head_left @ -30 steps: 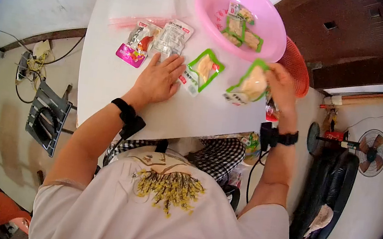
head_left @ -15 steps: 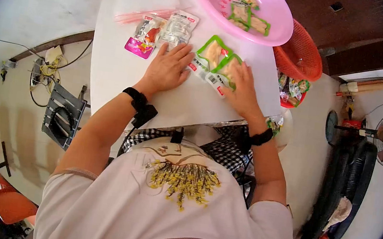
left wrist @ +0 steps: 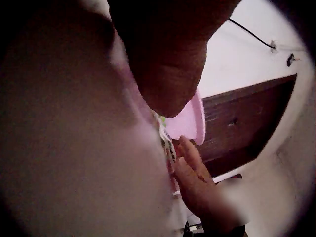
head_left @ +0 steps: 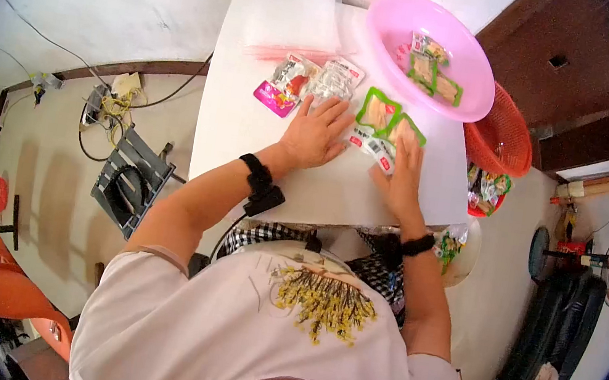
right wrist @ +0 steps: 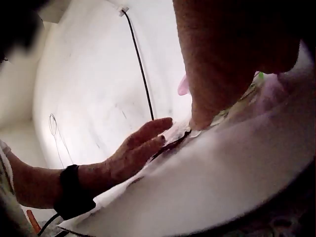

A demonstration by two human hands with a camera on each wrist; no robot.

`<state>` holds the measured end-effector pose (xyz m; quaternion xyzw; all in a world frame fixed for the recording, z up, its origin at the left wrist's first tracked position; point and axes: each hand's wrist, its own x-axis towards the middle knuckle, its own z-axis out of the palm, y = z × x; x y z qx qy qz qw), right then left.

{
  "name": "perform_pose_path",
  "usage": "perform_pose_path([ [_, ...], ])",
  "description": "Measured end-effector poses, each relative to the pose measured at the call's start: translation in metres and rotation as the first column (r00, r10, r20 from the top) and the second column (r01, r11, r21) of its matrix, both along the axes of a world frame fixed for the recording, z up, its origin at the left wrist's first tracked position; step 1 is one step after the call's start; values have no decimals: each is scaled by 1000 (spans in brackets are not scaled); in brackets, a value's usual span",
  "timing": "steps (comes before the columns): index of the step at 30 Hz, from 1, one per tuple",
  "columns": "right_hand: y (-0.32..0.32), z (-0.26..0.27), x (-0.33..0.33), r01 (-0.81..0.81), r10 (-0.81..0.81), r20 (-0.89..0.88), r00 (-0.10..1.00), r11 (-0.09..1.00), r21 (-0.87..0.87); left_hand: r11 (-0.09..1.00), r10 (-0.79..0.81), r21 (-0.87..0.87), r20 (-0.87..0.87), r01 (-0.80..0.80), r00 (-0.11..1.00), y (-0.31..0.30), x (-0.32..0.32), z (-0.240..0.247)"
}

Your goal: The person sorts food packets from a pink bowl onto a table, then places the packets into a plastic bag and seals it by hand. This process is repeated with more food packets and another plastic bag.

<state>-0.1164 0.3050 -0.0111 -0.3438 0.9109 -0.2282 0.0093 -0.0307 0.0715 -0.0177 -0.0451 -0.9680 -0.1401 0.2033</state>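
Note:
My left hand lies on the white table with its fingers extended. Its fingertips rest at the lower edge of a silver food packet, beside a silver and purple packet. Two green-edged packets of pale food lie side by side to the right: a left one and a right one. Over the lower part of the right one lies my right hand, fingers fairly straight, covering some of it. In the left wrist view the right hand appears low beside the packets.
A pink basin holding several green-edged packets stands at the table's far right. Beside it is a red basket, with more packets in a red container below. Clear plastic bags lie at the far left of the table.
My right hand has brought a green-edged packet leftward and laid it against the other one. The left hand has stayed by the silver packets. The head view has shifted.

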Motion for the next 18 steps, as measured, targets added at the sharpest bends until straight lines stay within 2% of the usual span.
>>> perform_pose_path([
  [1, 5, -1, 9, 66, -66, 7, 998, 998, -9, 1000, 5, 12, -21, -5, 1000, -9, -1, 8],
  [2, 15, -16, 11, 68, -73, -111, 991, 997, -43, 1000, 7, 25, -38, -6, 999, -21, -2, 18],
  [3, 20, -18, 16, 87, -97, -121, 988, 993, -81, 999, 7, 38, -52, -5, 999, -33, -5, 24],
  [5, 25, -20, 23, 127, -149, -137, 979, 979, -158, 978, 194, -79, 0, -193, 981, -69, -19, 28],
  [7, 24, -23, 24, 93, -131, -156, 979, 969, -229, 916, 379, -190, 122, -353, 917, -102, -34, 39],
  [8, 25, -25, 25, 82, -128, -163, 978, 961, -265, 880, 437, -271, 137, -391, 889, -119, -41, 37],
  [9, 25, -26, 26, 82, -132, -183, 974, 962, -260, 874, 456, -258, 141, -413, 878, -133, -44, 37],
  [11, 26, -26, 26, 86, -143, -222, 964, 965, -248, 885, 415, -277, 108, -373, 904, -150, -43, 37],
  [14, 26, -24, 26, 101, -151, -194, 969, 964, -245, 913, 385, -228, 203, -339, 900, -156, -51, 46],
  [18, 25, -24, 26, 109, -155, -198, 968, 968, -224, 908, 333, -301, 102, -290, 937, -160, -57, 43],
])
